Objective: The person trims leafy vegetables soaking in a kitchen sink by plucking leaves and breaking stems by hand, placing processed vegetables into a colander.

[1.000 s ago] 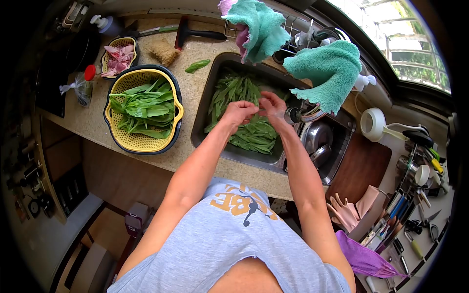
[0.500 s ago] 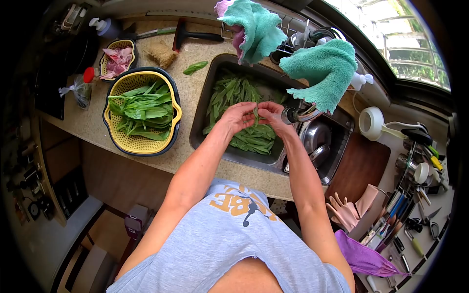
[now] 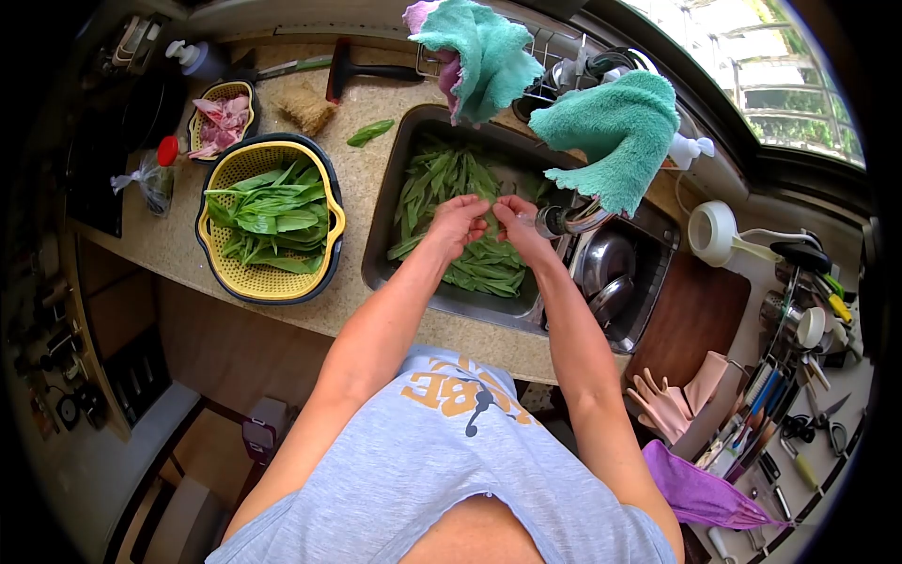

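Both my hands are over the sink [image 3: 374, 258], above a pile of long green leaves [image 3: 484, 268] lying in the basin. My left hand [image 3: 458, 226] is curled, its thumb and fingers pinched together. Facing it a short gap away, my right hand [image 3: 519, 224] pinches too, close beside the faucet [image 3: 573, 220]. A bit of leafy green shows at the fingertips of both hands; most of it is hidden by the fingers or blends with the leaves below.
Left of the sink stands a yellow basket [image 3: 214, 254] in a dark bowl, holding more leaves. Behind it are a small basket of raw meat [image 3: 224, 122], a loose leaf [image 3: 370, 133] and a black-handled tool [image 3: 381, 71]. Green cloths [image 3: 615, 141] hang by the faucet; pot lids [image 3: 606, 263] lie right.
My fingers have curled in more tightly and my hands have drawn slightly apart. The green strip seen between them half a second ago shows less now.
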Demonstrator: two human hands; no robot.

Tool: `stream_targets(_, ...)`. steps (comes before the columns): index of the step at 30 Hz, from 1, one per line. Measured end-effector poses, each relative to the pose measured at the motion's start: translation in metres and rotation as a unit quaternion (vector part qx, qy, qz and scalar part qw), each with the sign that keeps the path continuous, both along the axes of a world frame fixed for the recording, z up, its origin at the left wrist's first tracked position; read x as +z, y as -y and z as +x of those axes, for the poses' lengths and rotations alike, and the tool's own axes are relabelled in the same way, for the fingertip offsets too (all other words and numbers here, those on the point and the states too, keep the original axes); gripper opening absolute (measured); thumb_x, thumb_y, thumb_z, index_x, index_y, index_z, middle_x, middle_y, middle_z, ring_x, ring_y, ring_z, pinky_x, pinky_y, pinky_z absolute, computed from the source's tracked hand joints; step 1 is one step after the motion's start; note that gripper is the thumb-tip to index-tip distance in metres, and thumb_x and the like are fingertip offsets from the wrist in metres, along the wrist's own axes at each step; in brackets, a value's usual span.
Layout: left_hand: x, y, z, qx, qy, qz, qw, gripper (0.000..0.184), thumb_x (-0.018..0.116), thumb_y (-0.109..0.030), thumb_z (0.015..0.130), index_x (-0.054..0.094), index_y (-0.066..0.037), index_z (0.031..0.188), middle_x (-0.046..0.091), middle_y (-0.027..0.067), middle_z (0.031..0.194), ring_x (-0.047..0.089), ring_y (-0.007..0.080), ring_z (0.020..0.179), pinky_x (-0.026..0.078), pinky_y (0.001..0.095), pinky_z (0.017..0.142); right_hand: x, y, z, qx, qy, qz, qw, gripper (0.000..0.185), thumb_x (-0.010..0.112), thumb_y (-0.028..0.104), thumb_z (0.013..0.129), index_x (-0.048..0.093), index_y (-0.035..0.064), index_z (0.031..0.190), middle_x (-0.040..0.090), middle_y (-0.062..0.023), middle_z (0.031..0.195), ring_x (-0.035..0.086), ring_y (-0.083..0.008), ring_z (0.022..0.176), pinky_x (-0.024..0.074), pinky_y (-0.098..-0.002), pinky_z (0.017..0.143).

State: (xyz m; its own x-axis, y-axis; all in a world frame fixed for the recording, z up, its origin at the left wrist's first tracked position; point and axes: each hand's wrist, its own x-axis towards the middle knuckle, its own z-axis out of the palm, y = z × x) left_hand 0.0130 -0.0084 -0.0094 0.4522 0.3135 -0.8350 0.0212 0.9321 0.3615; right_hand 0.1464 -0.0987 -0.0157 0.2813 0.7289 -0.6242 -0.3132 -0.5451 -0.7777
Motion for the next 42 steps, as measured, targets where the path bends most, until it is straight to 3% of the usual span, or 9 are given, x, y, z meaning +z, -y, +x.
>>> stream_targets(3, 0.004, 0.002, 0.005, -0.006, -0.03, 0.021, 0.999, 0.022, 0.073, -0.016, 0.084, 0.06, -0.012, 0.1, 0.061, -0.0025, 0.079, 0.058, 0.0095, 0.064, 0.052, 0.028, 0.062, -0.008, 0.003, 0.0, -0.005, 0.047, 0.016, 0.999, 0.015, 0.059, 0.021, 0.094, 0.06, 0.0058, 0.096, 0.055, 0.0032, 0.076, 0.05, -0.0078, 0.066, 0.0433, -0.0249, 0.055)
stream_targets(6, 0.002, -0.001, 0.007, -0.015, -0.023, 0.02, 0.999, 0.016, 0.072, -0.018, 0.085, 0.061, -0.011, 0.096, 0.059, -0.0024, 0.076, 0.056, 0.0088, 0.062, 0.051, 0.0279, 0.061, -0.003, 0.003, 0.002, -0.025, -0.023, 0.016, 0.999, 0.015, 0.059, 0.02, 0.094, 0.06, 0.0055, 0.096, 0.054, 0.0034, 0.075, 0.048, -0.0072, 0.064, 0.0389, -0.0239, 0.052)
stream_targets(9, 0.003, 0.0, 0.01, -0.022, -0.008, 0.016, 1.0, 0.012, 0.07, -0.02, 0.087, 0.063, -0.011, 0.089, 0.058, -0.0027, 0.074, 0.055, 0.0079, 0.06, 0.05, 0.0267, 0.058, 0.004, 0.001, 0.005, 0.052, 0.04, 0.033, 0.997, 0.017, 0.06, 0.019, 0.093, 0.059, 0.0056, 0.103, 0.053, 0.003, 0.073, 0.051, -0.0075, 0.066, 0.0405, -0.023, 0.053)
stream_targets(17, 0.001, 0.006, 0.015, -0.03, -0.029, 0.127, 0.991, 0.014, 0.069, -0.023, 0.088, 0.062, -0.012, 0.083, 0.056, -0.0037, 0.07, 0.053, 0.0076, 0.058, 0.047, 0.0241, 0.053, 0.0, 0.007, 0.012, -0.039, -0.092, -0.015, 0.995, 0.026, 0.065, 0.017, 0.09, 0.054, 0.0029, 0.109, 0.057, -0.0027, 0.093, 0.061, -0.017, 0.072, 0.0596, -0.0369, 0.066)
stream_targets(23, -0.02, 0.008, 0.016, -0.035, -0.042, 0.163, 0.985, 0.015, 0.064, -0.021, 0.091, 0.059, -0.011, 0.081, 0.059, -0.002, 0.072, 0.057, 0.0094, 0.063, 0.046, 0.0241, 0.056, 0.007, 0.008, 0.006, -0.062, -0.081, -0.035, 0.994, 0.031, 0.069, 0.007, 0.085, 0.054, -0.0022, 0.111, 0.062, -0.0086, 0.087, 0.065, -0.0174, 0.068, 0.0568, -0.0275, 0.058)
stream_targets(27, -0.015, 0.007, 0.019, 0.074, -0.029, 0.07, 0.994, 0.008, 0.057, -0.016, 0.095, 0.055, -0.009, 0.094, 0.064, 0.0035, 0.084, 0.065, 0.0158, 0.076, 0.052, 0.0305, 0.063, 0.014, 0.014, 0.001, -0.064, -0.064, -0.033, 0.995, 0.031, 0.068, 0.005, 0.085, 0.053, -0.0047, 0.111, 0.064, -0.0101, 0.084, 0.064, -0.0162, 0.066, 0.0554, -0.0261, 0.055)
stream_targets(32, -0.02, 0.0, 0.017, 0.169, 0.02, 0.052, 0.984, 0.007, 0.054, -0.011, 0.096, 0.052, -0.007, 0.101, 0.067, 0.009, 0.095, 0.069, 0.0218, 0.085, 0.056, 0.0351, 0.067, 0.009, 0.023, -0.001, -0.046, -0.046, -0.023, 0.998, 0.025, 0.066, 0.01, 0.087, 0.057, -0.0005, 0.109, 0.065, -0.0063, 0.084, 0.065, -0.0146, 0.071, 0.0554, -0.0269, 0.062)
stream_targets(35, -0.009, -0.008, 0.013, 0.199, -0.008, 0.088, 0.976, 0.005, 0.057, -0.01, 0.094, 0.055, -0.007, 0.098, 0.066, 0.0062, 0.089, 0.067, 0.0183, 0.074, 0.055, 0.0323, 0.062, 0.009, 0.025, -0.002, -0.087, -0.04, -0.049, 0.994, 0.026, 0.065, 0.012, 0.089, 0.057, -0.0009, 0.11, 0.066, -0.0065, 0.087, 0.066, -0.0161, 0.076, 0.0554, -0.0268, 0.064)
stream_targets(42, -0.017, -0.002, 0.016, 0.178, 0.071, 0.062, 0.98, 0.008, 0.057, -0.012, 0.095, 0.055, -0.008, 0.101, 0.068, 0.0092, 0.095, 0.069, 0.0202, 0.082, 0.055, 0.0306, 0.063, 0.001, 0.004, -0.01, -0.039, -0.007, 0.012, 0.999, 0.029, 0.065, 0.028, 0.092, 0.058, 0.0007, 0.101, 0.064, -0.0056, 0.084, 0.063, -0.0144, 0.066, 0.0494, -0.0243, 0.058)
